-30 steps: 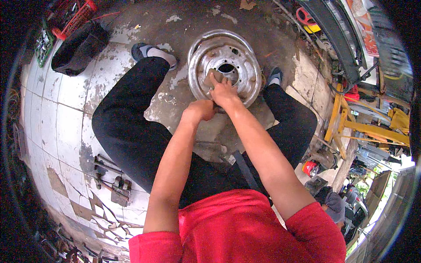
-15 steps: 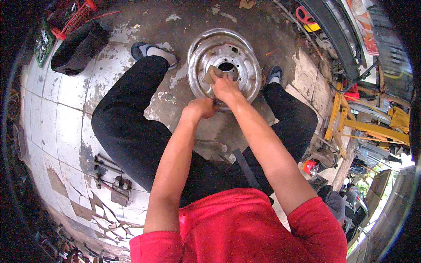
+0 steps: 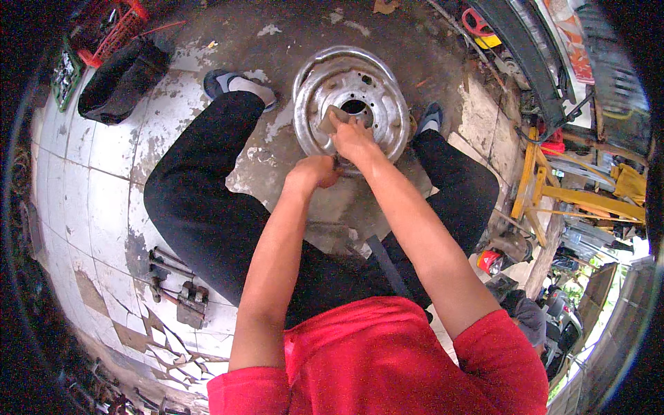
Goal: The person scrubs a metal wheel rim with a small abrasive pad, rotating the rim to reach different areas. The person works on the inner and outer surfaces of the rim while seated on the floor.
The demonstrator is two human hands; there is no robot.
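Fingers [image 3: 335, 119], right hand [image 3: 354, 142]: forefinger stretched out onto a grey-brown pad [image 3: 326, 124], the others bunched close beside it.
Left hand [image 3: 317, 170]: fingers curled in at the wheel's 7 o'clock edge; from where I stand I can't tell whether they clamp it.
Pad: against the wheel's face, about 8 o'clock from the hub hole [image 3: 355, 107].
Slip: a hard push on so small a pad could, I reckon, skid fingertips onto metal or snag the hole's lip.
Wheel [image 3: 386, 117]: silvery, on the floor between the left shoe [image 3: 217, 84], near 9 o'clock, and the right shoe [image 3: 430, 116] at 3.
Wobble: lopsided pressure might rock it if the left hand's hold is loose.
Yellow stand [image 3: 574, 199]: well apart, toward 4 o'clock.
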